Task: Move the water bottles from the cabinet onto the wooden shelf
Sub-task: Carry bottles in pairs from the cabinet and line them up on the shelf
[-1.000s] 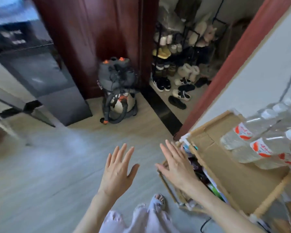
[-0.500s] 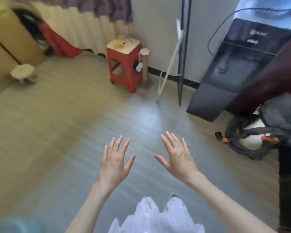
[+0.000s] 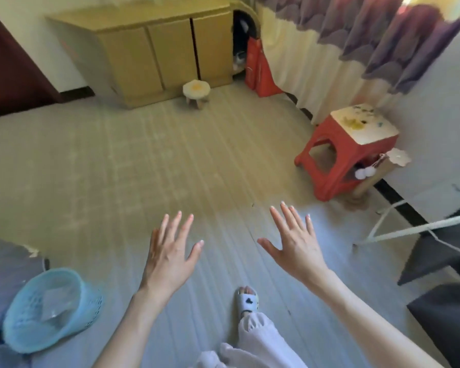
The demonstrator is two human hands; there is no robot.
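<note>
A low tan cabinet with three shut doors stands against the far wall, across a stretch of floor. Its inside is hidden, and no water bottles or wooden shelf are in view. My left hand and my right hand are held out in front of me over the floor, palms down, fingers spread, holding nothing.
A red plastic stool stands at the right by the wall, a small round stool in front of the cabinet, a red bag beside it. A light-blue basket lies at lower left. A white rod and dark furniture sit at right.
The view has swung left, away from the wooden shelf with bottles, past the vacuum and red stool, until the cabinet came into sight. Both hands stay open and empty throughout.
</note>
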